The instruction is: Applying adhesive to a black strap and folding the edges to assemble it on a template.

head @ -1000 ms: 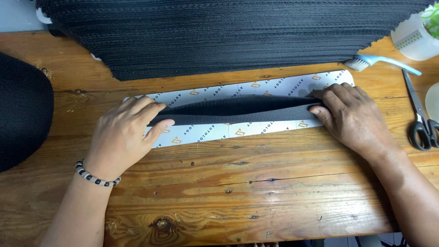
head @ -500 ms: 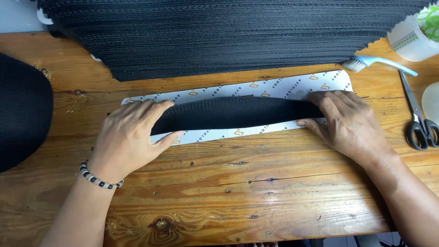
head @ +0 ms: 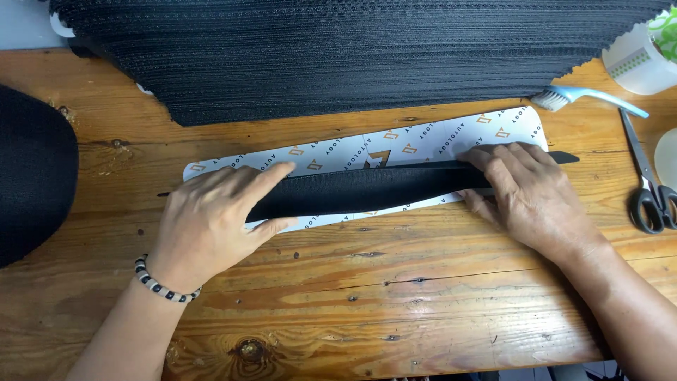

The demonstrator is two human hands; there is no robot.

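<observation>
Head view, from the left: a dark fabric mound (head: 32, 176) lies at the table (head: 352, 303) edge. Left hand (head: 211, 219) lies flat, fingers spread, pressing the black strip (head: 367, 190) onto the white printed sheet (head: 423, 137). The strip runs between both hands. Right hand (head: 529, 194) presses its other end, fingers extended, gripping nothing. Scissors (head: 645, 183) lie far right.

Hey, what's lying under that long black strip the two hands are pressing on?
Under the black strip lies a white printed sheet on the wooden table. The left hand and right hand cover both ends.
</observation>
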